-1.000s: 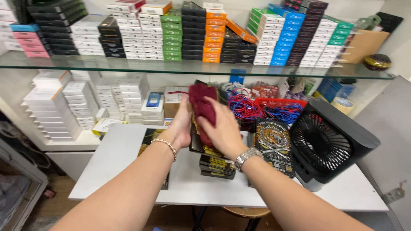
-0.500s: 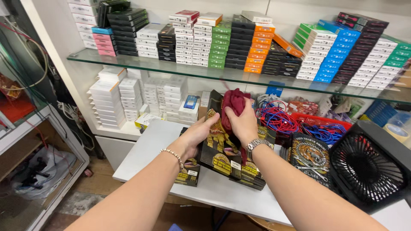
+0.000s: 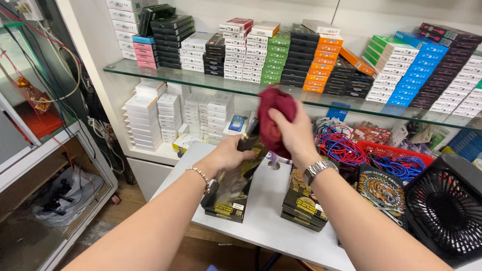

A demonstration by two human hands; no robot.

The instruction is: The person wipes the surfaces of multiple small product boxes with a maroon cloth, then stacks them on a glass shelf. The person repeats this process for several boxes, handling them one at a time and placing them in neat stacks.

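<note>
So we've got our right hand [image 3: 296, 133] clenched around a dark red cloth [image 3: 275, 118], bunched up and held in the air above the white surface [image 3: 261, 211]. Our left hand [image 3: 232, 153] is just beside it, a bit lower and to the left, gripping a flat black packet [image 3: 236, 180] by its upper end; the packet hangs down tilted, with its lower end over a small stack of similar black-and-gold packets [image 3: 226, 208] lying on the surface. The cloth is touching the top of that held packet, right between both hands. Below the right wrist sits another stack of dark packets [image 3: 304, 206]. Further right of that hand there's a black fan [image 3: 444, 211] and a red basket of cables [image 3: 396, 153]. Above both hands, a glass shelf [image 3: 201, 80] carries rows of coloured boxes.
</note>
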